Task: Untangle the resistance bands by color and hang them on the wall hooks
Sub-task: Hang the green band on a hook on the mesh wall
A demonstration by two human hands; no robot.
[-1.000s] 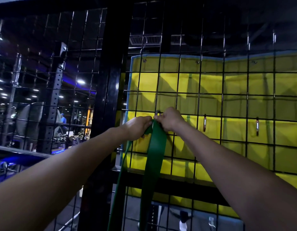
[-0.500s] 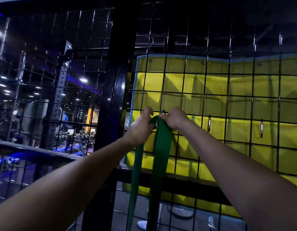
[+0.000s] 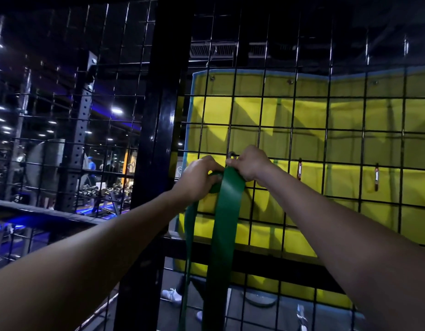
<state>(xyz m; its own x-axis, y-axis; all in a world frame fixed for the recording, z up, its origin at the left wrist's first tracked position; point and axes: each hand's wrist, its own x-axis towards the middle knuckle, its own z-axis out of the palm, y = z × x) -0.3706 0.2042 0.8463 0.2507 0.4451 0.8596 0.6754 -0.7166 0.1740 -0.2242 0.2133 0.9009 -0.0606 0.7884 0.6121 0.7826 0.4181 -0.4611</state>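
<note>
Entry: you had the green band (image 3: pixel 224 211) raised to the wire grid (image 3: pixel 309 144), its top fold bunched between both hands right at the hook (image 3: pixel 231 154). Two strands hung straight down from there, past the lower edge of the view; whether the loop already sat over the hook could not be told, since your knuckles covered that spot.

To do this step well, you needed to open the fold wide enough to clear the hook tip, seat it flat rather than twisted, and let go only once the band's weight hung from the hook rather than from your hands. The likely risk was the band slipping off a shallow hook.

Pose: both arms were stretched forward and up. Your left hand (image 3: pixel 198 179) had its fingers curled round the bunched left part of the band. Your right hand (image 3: pixel 250 163) pinched the upper edge beside the hook, fingers pressed together. Two further hooks (image 3: pixel 299 168) hung bare to the right.
</note>
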